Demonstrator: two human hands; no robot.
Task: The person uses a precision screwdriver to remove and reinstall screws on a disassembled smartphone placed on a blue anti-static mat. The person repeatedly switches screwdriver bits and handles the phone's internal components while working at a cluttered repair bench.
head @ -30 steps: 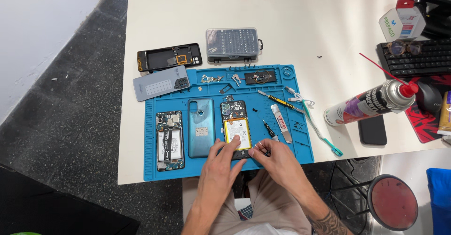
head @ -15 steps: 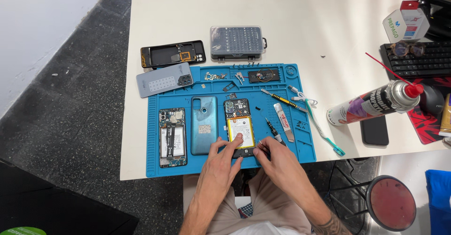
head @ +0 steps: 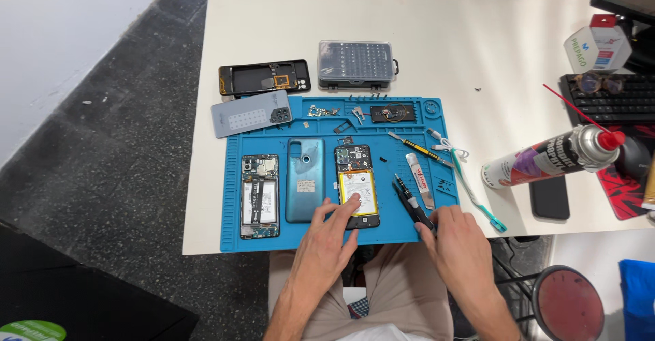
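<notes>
Two bare hands work at the near edge of a blue repair mat (head: 232,242) that lies on a white table (head: 477,48). The left hand (head: 329,235) is spread fairly wide, holding nothing, its fingertips pressing on the lower end of an opened phone (head: 357,184) with a yellow-labelled battery, which lies near the middle of the mat's front half. The right hand (head: 456,235) is curled around the butt of a black screwdriver (head: 409,201) that lies slanted just right of that phone; whether the tool is lifted or resting on the mat is hard to tell from this angle.

Counted, there are two opened phone bodies on the mat: the one under the left hand and a second opened phone (head: 260,196) at the far left. Between them lies one teal back cover (head: 304,179). Beyond the mat's upper left corner are one grey back cover (head: 251,114), partly overlapping the mat, and one black phone frame (head: 265,77). One clear case of screwdriver bits (head: 357,63) stands behind the mat.

Right of the screwdriver lie one small tube (head: 419,181), one yellow-and-black pry tool (head: 416,148) and one teal toothbrush (head: 475,191) that runs off the mat's edge. Farther right, one spray can (head: 546,155) lies on its side, with one dark phone (head: 550,196) just beside it and one keyboard (head: 607,99) behind.
</notes>
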